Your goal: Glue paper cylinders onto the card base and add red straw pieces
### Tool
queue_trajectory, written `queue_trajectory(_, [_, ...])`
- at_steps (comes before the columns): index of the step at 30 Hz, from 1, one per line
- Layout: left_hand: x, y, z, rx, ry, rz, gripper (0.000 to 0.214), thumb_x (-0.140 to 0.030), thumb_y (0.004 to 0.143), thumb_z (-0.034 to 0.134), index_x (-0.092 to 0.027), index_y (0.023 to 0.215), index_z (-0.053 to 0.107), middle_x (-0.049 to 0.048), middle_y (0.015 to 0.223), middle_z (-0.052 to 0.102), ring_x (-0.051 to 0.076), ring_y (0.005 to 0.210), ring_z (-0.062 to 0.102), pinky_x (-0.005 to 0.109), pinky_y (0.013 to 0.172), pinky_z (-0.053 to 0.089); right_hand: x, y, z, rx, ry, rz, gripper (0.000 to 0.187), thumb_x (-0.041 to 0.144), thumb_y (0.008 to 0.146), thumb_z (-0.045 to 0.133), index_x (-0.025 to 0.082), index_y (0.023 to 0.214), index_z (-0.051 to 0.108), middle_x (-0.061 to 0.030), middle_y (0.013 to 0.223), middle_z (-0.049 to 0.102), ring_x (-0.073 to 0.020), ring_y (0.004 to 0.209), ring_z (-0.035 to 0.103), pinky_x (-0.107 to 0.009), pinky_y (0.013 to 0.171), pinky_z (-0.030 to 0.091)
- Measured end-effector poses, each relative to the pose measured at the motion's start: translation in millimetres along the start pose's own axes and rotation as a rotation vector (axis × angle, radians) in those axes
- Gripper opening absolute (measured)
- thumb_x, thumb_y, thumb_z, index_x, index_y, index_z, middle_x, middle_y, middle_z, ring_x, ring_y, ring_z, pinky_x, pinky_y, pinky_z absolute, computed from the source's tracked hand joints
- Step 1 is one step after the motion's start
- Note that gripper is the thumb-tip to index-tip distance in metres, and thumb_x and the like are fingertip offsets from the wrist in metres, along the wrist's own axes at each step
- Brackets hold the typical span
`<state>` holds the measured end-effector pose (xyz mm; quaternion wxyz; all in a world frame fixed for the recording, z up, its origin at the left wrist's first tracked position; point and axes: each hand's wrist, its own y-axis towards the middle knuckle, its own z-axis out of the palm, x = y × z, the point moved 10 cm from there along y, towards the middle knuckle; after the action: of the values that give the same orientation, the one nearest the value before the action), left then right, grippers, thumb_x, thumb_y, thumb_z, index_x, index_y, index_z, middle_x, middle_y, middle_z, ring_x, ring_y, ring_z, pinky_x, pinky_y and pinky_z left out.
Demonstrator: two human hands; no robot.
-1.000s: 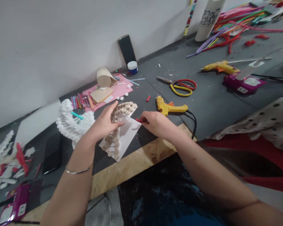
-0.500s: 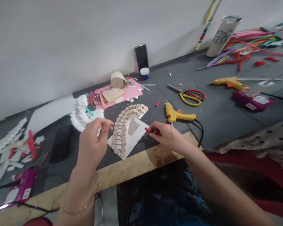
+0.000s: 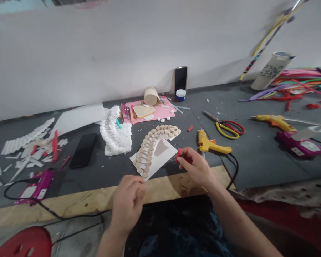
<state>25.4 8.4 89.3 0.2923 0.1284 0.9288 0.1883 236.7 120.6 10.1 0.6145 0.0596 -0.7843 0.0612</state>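
Observation:
My right hand (image 3: 194,165) pinches a small red piece (image 3: 178,154) between thumb and fingertips, just beyond the right corner of a white card (image 3: 157,160). On that card lies a curved white shape edged with rows of small beige round discs (image 3: 149,152), joined by white strips. My left hand (image 3: 130,196) is at the front wooden edge of the table, below the card; its fingers are curled in, slightly blurred, with nothing visible in them. A yellow glue gun (image 3: 212,144) lies right of my right hand. Another short red piece (image 3: 189,129) rests behind it.
Red-and-yellow-handled scissors (image 3: 226,126) and a second glue gun (image 3: 275,121) lie to the right. A fluffy white model (image 3: 116,134), a black phone (image 3: 83,150), paper scraps (image 3: 36,155) and a purple power strip (image 3: 39,187) are at left. Pink paper (image 3: 164,112) lies behind.
My left hand has moved away from the disc-covered shape, down and toward the table's front edge. My right hand still holds the red piece near the card. The camera view has shifted.

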Motion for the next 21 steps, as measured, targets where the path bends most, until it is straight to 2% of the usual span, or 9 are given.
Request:
queue_trajectory(3, [-26.6, -4.4, 35.6, 0.089, 0.048, 0.136, 0.024, -0.031, 0.098, 0.046, -0.020, 0.098, 0.067, 0.0108, 0.113, 0.073, 0.023, 0.107, 0.067, 0.038, 0.092, 0.056, 5.1, -5.6, -22.8, -0.180, 0.112, -0.057, 0.015, 0.034, 0.087, 0.062, 0.021, 0.092, 0.056, 0.0005, 0.081, 0.066, -0.0119, 0.059, 0.059, -0.029, 0.064, 0.049])
queue_trajectory(5, [-36.8, -8.1, 62.7, 0.158, 0.128, 0.185, 0.031, -0.031, 0.098, 0.045, -0.017, 0.119, 0.064, 0.0139, 0.131, 0.067, 0.026, 0.123, 0.061, 0.042, 0.101, 0.053, 13.4, -13.3, -44.1, -0.315, 0.165, -0.113, 0.016, 0.033, 0.086, 0.066, 0.022, 0.091, 0.056, -0.0004, 0.085, 0.067, -0.0116, 0.059, 0.060, -0.029, 0.063, 0.050])
queue_trajectory(7, [-39.0, -9.8, 85.4, 0.207, 0.210, 0.195, 0.041, -0.035, 0.098, 0.046, -0.013, 0.131, 0.057, 0.0172, 0.141, 0.059, 0.029, 0.134, 0.054, 0.045, 0.105, 0.051, 24.0, -23.5, -63.8, -0.432, 0.177, -0.165, 0.015, 0.032, 0.085, 0.068, 0.022, 0.092, 0.059, -0.0012, 0.087, 0.068, -0.0119, 0.060, 0.061, -0.029, 0.062, 0.052])
queue_trajectory(10, [-31.9, -8.0, 106.8, 0.237, 0.300, 0.162, 0.053, -0.041, 0.098, 0.046, -0.006, 0.138, 0.052, 0.0221, 0.146, 0.053, 0.033, 0.139, 0.047, 0.049, 0.108, 0.049, 36.6, -36.3, -81.0, -0.536, 0.120, -0.196, 0.012, 0.031, 0.086, 0.067, 0.023, 0.095, 0.064, -0.0020, 0.085, 0.068, -0.0132, 0.064, 0.063, -0.030, 0.064, 0.055])
queue_trajectory(13, [-19.7, -3.4, 116.4, 0.241, 0.341, 0.113, 0.057, -0.042, 0.098, 0.044, -0.006, 0.142, 0.047, 0.0233, 0.148, 0.050, 0.034, 0.141, 0.044, 0.049, 0.111, 0.046, 37.6, -36.9, -78.9, -0.522, 0.085, -0.187, 0.012, 0.033, 0.087, 0.066, 0.022, 0.093, 0.067, -0.0033, 0.086, 0.069, -0.0141, 0.066, 0.064, -0.032, 0.067, 0.056])
queue_trajectory(16, [-9.3, 3.5, 118.1, 0.217, 0.336, 0.072, 0.054, -0.037, 0.099, 0.041, -0.009, 0.145, 0.044, 0.0231, 0.150, 0.048, 0.033, 0.143, 0.042, 0.051, 0.112, 0.045, 30.1, -27.2, -63.3, -0.437, 0.101, -0.169, 0.014, 0.035, 0.087, 0.066, 0.022, 0.092, 0.066, -0.0050, 0.094, 0.070, -0.0144, 0.067, 0.064, -0.033, 0.069, 0.056])
queue_trajectory(19, [-8.8, 13.8, 112.2, 0.178, 0.260, 0.040, 0.050, -0.031, 0.098, 0.042, -0.010, 0.143, 0.047, 0.0231, 0.147, 0.051, 0.033, 0.142, 0.044, 0.054, 0.112, 0.044, 24.9, -16.7, -42.3, -0.338, 0.116, -0.142, 0.017, 0.037, 0.087, 0.065, 0.022, 0.094, 0.064, -0.0059, 0.097, 0.071, -0.0155, 0.070, 0.065, -0.034, 0.071, 0.056])
queue_trajectory(21, [-13.9, 22.0, 104.4, 0.157, 0.129, 0.001, 0.045, -0.029, 0.098, 0.043, -0.013, 0.139, 0.051, 0.0206, 0.142, 0.057, 0.032, 0.136, 0.051, 0.053, 0.110, 0.046, 26.4, -13.3, -29.1, -0.283, 0.123, -0.129, 0.016, 0.037, 0.087, 0.065, 0.022, 0.093, 0.064, -0.0059, 0.095, 0.071, -0.0162, 0.071, 0.065, -0.034, 0.072, 0.055])
